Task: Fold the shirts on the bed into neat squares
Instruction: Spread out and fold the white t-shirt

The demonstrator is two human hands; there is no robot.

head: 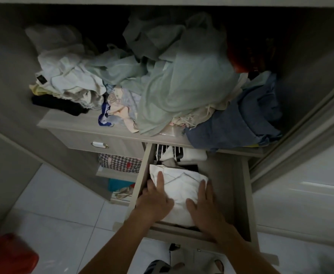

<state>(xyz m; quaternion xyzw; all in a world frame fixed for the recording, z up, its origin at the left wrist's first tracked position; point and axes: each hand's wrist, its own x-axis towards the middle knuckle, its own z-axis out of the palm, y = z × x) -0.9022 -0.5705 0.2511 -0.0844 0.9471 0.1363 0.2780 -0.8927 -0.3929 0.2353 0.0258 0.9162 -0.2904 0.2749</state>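
Note:
A folded white shirt (pixel 180 186) lies in the left half of an open wardrobe drawer (pixel 229 186). My left hand (pixel 155 200) rests flat on the shirt's left side, fingers spread. On its right side my right hand (pixel 203 206) presses down, palm flat. Neither hand grips the cloth. Behind the white shirt a black-and-white garment (pixel 174 154) sits at the drawer's back. No bed is in view.
Above the drawer, a shelf (pixel 67 120) carries a loose heap of pale green, white and blue clothes (pixel 174 86). A shut drawer with a handle (pixel 100 144) is to the left. A red object (pixel 8 256) stands on the white tiled floor at lower left.

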